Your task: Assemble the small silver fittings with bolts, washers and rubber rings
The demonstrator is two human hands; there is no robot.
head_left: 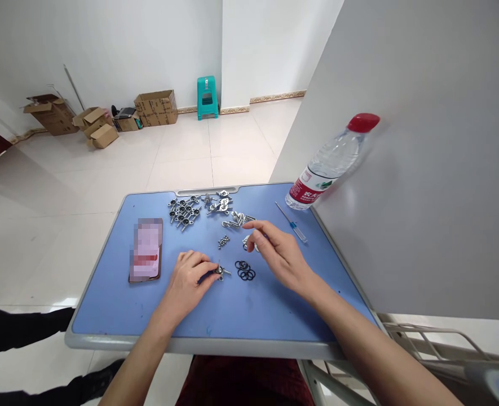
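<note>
My left hand (pixel 189 279) pinches a small shiny metal fitting (pixel 220 270) between thumb and index finger, close to the blue tabletop. My right hand (pixel 278 254) is above the table, index finger stretched out and thumb apart, with no object visible in it. Below its fingertips lie small white pieces (pixel 249 241), partly covered by the hand. Between the hands rest a group of black rubber rings (pixel 245 271) and a little pile of small metal parts (pixel 224 242). Loose metal pieces (pixel 236 220) lie just beyond the right index fingertip.
Metal fittings with black rings (pixel 184 211) stand at the back, beside more metal pieces (pixel 220 204). A phone (pixel 146 248) lies left. A screwdriver (pixel 292 223) and a red-capped water bottle (pixel 327 163) are right, by a grey panel (pixel 422 169). Someone's dark-clothed legs (pixel 21 327) show left.
</note>
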